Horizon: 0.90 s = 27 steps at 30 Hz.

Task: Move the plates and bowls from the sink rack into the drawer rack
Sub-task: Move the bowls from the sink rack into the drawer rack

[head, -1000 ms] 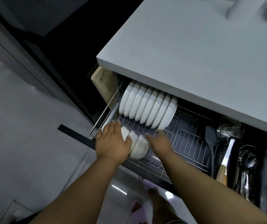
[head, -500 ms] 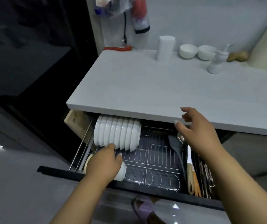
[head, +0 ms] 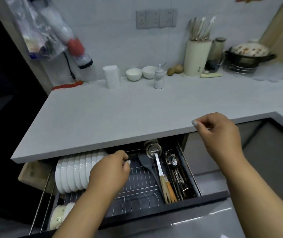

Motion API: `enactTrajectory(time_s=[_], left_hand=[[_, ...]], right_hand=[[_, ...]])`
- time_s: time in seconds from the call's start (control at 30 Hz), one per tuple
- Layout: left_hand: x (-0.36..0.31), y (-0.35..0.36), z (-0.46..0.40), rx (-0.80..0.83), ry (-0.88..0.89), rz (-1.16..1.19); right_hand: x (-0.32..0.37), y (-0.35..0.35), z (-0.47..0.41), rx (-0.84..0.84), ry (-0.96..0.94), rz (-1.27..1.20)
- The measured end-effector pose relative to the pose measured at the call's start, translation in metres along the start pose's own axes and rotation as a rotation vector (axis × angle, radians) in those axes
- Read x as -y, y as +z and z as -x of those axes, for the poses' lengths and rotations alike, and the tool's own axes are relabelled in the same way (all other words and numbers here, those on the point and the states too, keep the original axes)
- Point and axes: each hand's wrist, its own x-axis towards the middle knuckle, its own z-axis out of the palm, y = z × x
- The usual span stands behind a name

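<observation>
Drawer rack [head: 137,189] was pulled out under the counter [head: 120,117]. One row of white plates [head: 73,174] stood on edge at its far left, about seven, exact count unclear. Bowls [head: 60,213] sat at the near left corner, partly hidden by the forearm, count not readable. Left hand [head: 110,170] hovered over the rack, fingers loosely curled, holding nothing. Right hand [head: 221,136] was at the counter edge, fingers loosely curled, empty. Two white bowls [head: 141,73] sat far back on the counter.
</observation>
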Motion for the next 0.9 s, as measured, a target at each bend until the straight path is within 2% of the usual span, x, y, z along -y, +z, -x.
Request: enactTrajectory(time_s=[0.2, 0.43, 0.6, 0.9], left_hand=[[-0.086, 0.009, -0.021, 0.014, 0.148, -0.090], [-0.218, 0.042, -0.040, 0.041, 0.332, -0.106], [-0.313, 0.084, -0.053, 0.052, 0.447, 0.024], [-0.471, 0.166, -0.060, 0.138, 0.635, 0.023]], right_hand=[[-0.046, -0.068, -0.017, -0.107, 0.043, -0.024], [-0.120, -0.171, -0.053, -0.271, 0.068, 0.022], [-0.194, -0.237, -0.069, -0.310, 0.131, 0.065], [-0.311, -0.346, -0.076, -0.412, 0.310, 0.099]])
